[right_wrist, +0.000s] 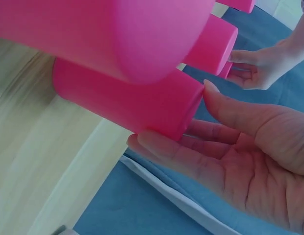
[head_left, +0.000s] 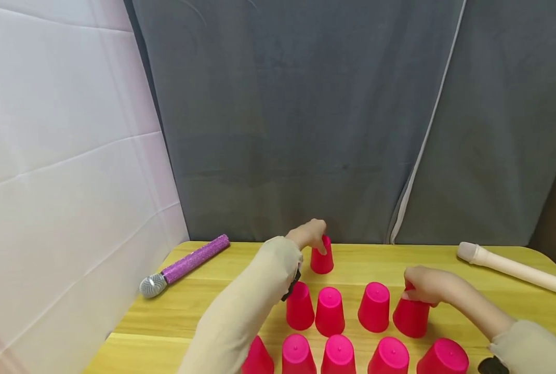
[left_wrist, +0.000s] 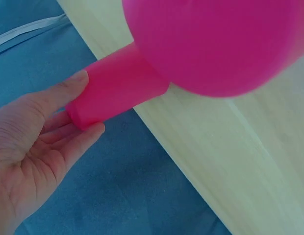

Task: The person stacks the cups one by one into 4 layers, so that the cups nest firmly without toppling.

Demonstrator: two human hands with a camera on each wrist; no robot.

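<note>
Your left hand (head_left: 312, 235) pinched the far cup (head_left: 322, 259) at its top; your right hand (head_left: 428, 287) gripped a middle-row cup (head_left: 411, 316) on the table (head_left: 493, 291). Both cups looked light, thin, slippery, easily squeezed; hold near the closed top.

We see 2 long beige sleeves of a soft, plain fabric, ending just short of the bare left hand (head_left: 309, 234) and right hand (head_left: 425, 285). At each cuff sits a small black device, partly hidden.
</note>
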